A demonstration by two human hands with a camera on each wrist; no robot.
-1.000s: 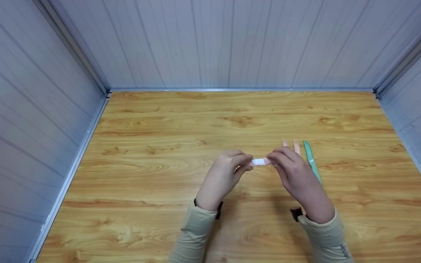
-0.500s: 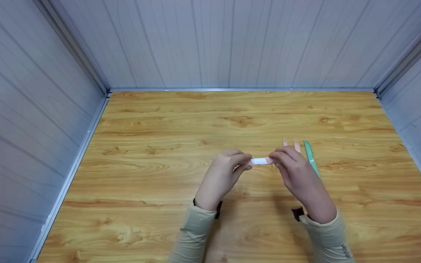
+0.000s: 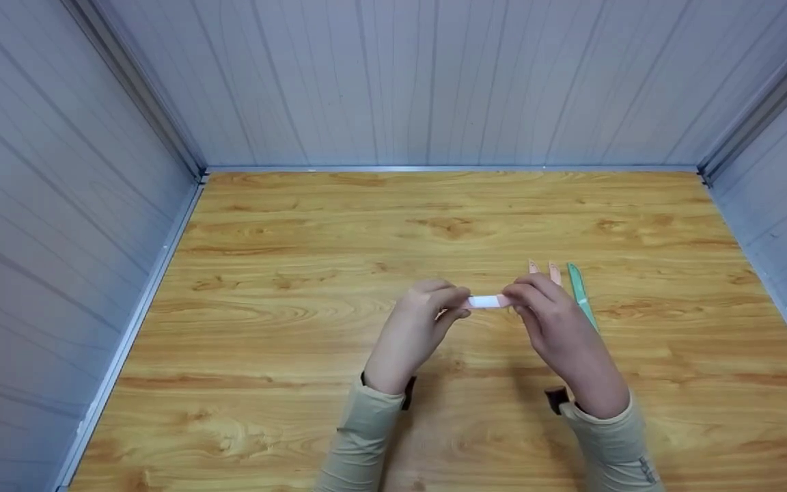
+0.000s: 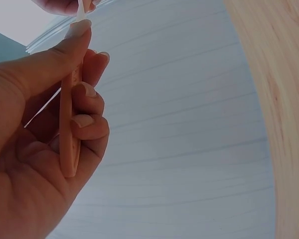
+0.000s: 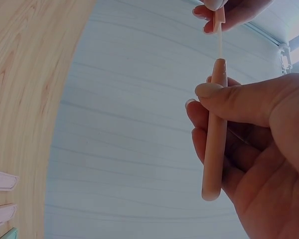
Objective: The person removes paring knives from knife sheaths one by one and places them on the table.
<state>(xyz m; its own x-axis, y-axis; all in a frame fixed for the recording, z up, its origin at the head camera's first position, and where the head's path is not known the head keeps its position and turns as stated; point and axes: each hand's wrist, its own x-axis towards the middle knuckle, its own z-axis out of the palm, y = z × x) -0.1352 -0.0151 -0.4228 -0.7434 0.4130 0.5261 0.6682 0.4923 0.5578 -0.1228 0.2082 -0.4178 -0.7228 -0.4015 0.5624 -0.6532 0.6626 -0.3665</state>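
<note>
Hands grip pink knife, both ends — white blade seemingly partly inside cover.

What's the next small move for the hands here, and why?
Probably ease the left hand straight away from the right hand, though direction is a guess. The left grips a slim pink slotted piece, the right a rounded pink bar-shaped piece; they sit roughly in line, with a thin white flat strip spanning the gap between.
</note>
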